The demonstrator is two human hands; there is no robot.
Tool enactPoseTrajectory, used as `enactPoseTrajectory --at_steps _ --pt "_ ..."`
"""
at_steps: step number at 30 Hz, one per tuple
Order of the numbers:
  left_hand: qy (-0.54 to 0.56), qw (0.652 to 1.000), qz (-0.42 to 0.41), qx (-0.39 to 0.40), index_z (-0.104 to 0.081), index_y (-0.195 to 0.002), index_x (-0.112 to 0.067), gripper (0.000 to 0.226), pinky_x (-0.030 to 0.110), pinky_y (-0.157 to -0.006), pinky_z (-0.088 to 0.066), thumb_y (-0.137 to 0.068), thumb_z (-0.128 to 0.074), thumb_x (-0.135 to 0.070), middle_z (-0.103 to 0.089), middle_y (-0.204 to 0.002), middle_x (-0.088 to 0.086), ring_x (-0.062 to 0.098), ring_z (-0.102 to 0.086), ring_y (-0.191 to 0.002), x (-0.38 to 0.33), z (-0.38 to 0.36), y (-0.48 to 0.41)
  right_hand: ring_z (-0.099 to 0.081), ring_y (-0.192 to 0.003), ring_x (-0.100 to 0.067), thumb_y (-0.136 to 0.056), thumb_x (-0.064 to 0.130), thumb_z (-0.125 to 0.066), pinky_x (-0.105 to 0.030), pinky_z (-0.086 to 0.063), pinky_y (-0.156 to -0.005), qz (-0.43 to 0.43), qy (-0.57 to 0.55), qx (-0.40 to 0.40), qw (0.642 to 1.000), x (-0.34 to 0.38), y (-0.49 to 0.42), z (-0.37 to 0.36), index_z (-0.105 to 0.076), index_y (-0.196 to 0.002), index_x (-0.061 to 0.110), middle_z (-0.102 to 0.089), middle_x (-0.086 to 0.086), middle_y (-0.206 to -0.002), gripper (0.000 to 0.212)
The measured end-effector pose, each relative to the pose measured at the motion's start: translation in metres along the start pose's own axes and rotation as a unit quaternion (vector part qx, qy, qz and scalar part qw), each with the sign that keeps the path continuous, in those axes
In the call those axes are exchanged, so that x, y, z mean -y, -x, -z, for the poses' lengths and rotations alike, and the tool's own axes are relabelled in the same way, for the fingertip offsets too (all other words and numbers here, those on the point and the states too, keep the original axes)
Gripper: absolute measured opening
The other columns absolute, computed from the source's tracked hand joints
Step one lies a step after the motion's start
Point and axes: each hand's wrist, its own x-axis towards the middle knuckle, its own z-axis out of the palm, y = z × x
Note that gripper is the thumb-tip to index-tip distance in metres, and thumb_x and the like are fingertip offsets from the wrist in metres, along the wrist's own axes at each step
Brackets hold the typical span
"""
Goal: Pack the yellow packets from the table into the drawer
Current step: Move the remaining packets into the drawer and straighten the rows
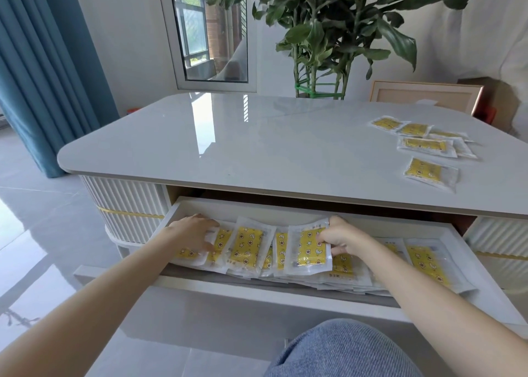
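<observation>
Glossy table [257,148] | drawer [285,208] packets [245,245] overlap — right hand [340,238] grip pinches one | left hand [194,231] flat, open

Bright daylight comes from the window [213,30] far beyond the hands and makes glare on the glossy table [228,136]. The picture is sharp around the hands, and its edges bend from the wide lens.

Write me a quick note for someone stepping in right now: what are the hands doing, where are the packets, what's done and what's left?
Left hand: flat on packets at the drawer's left end, gripping nothing.
Right hand: pinching an upright packet in the drawer's middle.
Drawer: open, already holding many packets in an overlapping row.
Left to do: a cluster of packets lies on the table, far right. Move them in.
</observation>
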Motion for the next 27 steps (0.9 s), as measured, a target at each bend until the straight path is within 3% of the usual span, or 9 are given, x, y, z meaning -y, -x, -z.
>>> enactPoseTrajectory --at_steps 3,5,8,10,12,14,16,20,27 --pt "0.001 1.0 0.01 -0.015 -0.029 -0.145 -0.033 0.071 0.035 -0.098 -0.046 -0.083 -0.06 -0.05 -0.034 -0.149 -0.001 0.021 -0.044 -0.129 -0.007 0.004 0.004 -0.07 -0.069 -0.02 -0.09 0.006 -0.058 -0.022 -0.052 -0.045 0.029 0.144 -0.052 0.988 -0.003 0.009 0.003 -0.032 -0.141 0.001 -0.063 -0.016 -0.11 0.057" --pt "-0.007 0.999 -0.002 -0.036 -0.025 -0.146 -0.034 0.076 0.037 -0.096 -0.047 -0.082 -0.06 -0.053 -0.033 -0.149 0.0 0.023 -0.045 -0.128 -0.017 0.009 0.008 -0.066 -0.06 -0.019 -0.089 0.006 -0.059 -0.022 -0.045 -0.041 0.079 0.259 -0.107 0.957 -0.006 0.011 0.004 -0.019 -0.147 0.002 -0.063 -0.015 -0.103 0.07" --pt "-0.01 0.996 -0.092 -0.012 -0.017 -0.148 -0.036 0.093 0.047 -0.106 -0.037 -0.074 -0.069 -0.056 -0.023 -0.154 0.001 0.027 -0.029 -0.137 -0.039 0.016 0.012 -0.059 -0.076 -0.019 -0.086 0.011 -0.064 -0.026 -0.045 -0.051 0.178 0.389 -0.157 0.89 -0.006 0.013 0.001 -0.031 -0.141 0.005 -0.059 -0.006 -0.095 0.064" --pt "-0.058 0.986 -0.157 0.02 -0.011 -0.149 -0.037 0.106 0.053 -0.11 -0.032 -0.068 -0.075 -0.054 -0.013 -0.157 0.002 0.028 -0.018 -0.142 -0.057 0.019 0.015 -0.055 -0.1 -0.019 -0.083 0.027 -0.07 -0.032 -0.052 -0.078 0.241 0.384 -0.072 0.889 -0.003 0.016 -0.001 -0.044 -0.131 0.014 -0.055 -0.005 -0.118 0.056" --pt "-0.133 0.974 -0.181 0.033 -0.003 -0.15 -0.035 0.116 0.054 -0.11 -0.031 -0.063 -0.079 -0.053 -0.004 -0.158 0.002 0.029 -0.01 -0.144 -0.072 0.018 0.015 -0.037 -0.128 -0.021 -0.075 0.043 -0.075 -0.04 -0.039 -0.105 0.253 0.394 0.048 0.882 -0.004 0.019 -0.005 -0.04 -0.139 0.021 -0.04 -0.003 -0.14 0.077" --pt "-0.169 0.967 -0.183 0.047 0.002 -0.15 -0.034 0.123 0.054 -0.111 -0.03 -0.061 -0.081 -0.049 0.001 -0.159 0.001 0.028 -0.006 -0.145 -0.08 0.016 0.012 -0.02 -0.139 -0.023 -0.067 0.049 -0.08 -0.043 -0.026 -0.115 0.25 0.438 0.107 0.857 -0.005 0.021 -0.009 -0.023 -0.15 0.022 -0.026 -0.001 -0.15 0.104" --pt "-0.184 0.965 -0.179 0.058 0.004 -0.15 -0.032 0.125 0.053 -0.111 -0.031 -0.062 -0.082 -0.047 -0.001 -0.159 0.002 0.029 -0.009 -0.145 -0.083 0.015 0.008 -0.016 -0.141 -0.022 -0.064 0.046 -0.083 -0.04 -0.021 -0.117 0.258 0.465 0.111 0.84 -0.007 0.019 -0.008 -0.015 -0.153 0.021 -0.02 -0.001 -0.153 0.115" --pt "-0.183 0.967 -0.166 0.065 -0.001 -0.152 -0.021 0.118 0.047 -0.112 -0.031 -0.067 -0.078 -0.049 -0.016 -0.156 0.006 0.029 -0.025 -0.141 -0.082 0.012 0.004 -0.025 -0.139 -0.022 -0.065 0.035 -0.085 -0.037 -0.027 -0.114 0.268 0.467 0.094 0.837 -0.009 0.015 -0.005 -0.021 -0.151 0.022 -0.026 -0.001 -0.152 0.108" --pt "-0.169 0.971 -0.156 0.066 -0.002 -0.152 -0.019 0.116 0.049 -0.111 -0.032 -0.068 -0.075 -0.052 -0.017 -0.156 0.006 0.029 -0.025 -0.141 -0.083 0.014 0.008 -0.03 -0.138 -0.022 -0.065 0.036 -0.085 -0.039 -0.03 -0.113 0.272 0.465 0.081 0.839 -0.009 0.017 -0.004 -0.025 -0.149 0.022 -0.03 -0.002 -0.15 0.105"
